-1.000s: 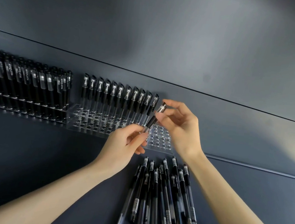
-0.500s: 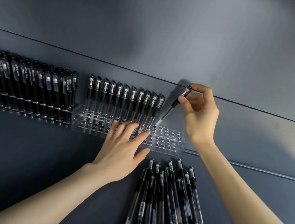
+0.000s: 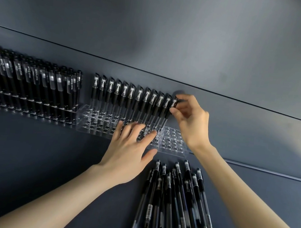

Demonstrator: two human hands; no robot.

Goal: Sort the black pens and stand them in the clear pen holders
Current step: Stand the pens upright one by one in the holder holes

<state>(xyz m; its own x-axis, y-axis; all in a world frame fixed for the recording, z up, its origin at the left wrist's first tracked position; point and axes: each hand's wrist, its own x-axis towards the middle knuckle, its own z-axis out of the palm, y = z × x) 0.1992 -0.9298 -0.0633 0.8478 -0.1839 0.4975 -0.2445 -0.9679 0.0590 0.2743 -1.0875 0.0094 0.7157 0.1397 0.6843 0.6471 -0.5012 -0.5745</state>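
A clear pen holder with rows of round holes stands at the middle of the dark table. Its back row carries several upright black pens. My right hand pinches the cap end of one more black pen, which stands in the back row at the right end of that line. My left hand lies flat with spread fingers on the holder's front. Several loose black pens lie in a pile on the table in front of the holder.
A second holder packed with several capped black pens stands at the left, touching the first one. A dark wall panel rises directly behind both holders. A seam runs across the table at the right.
My right hand has brought the pen down from a tilt above the holder into the back row, upright beside the others. My left hand let go of it and now presses on the holder.
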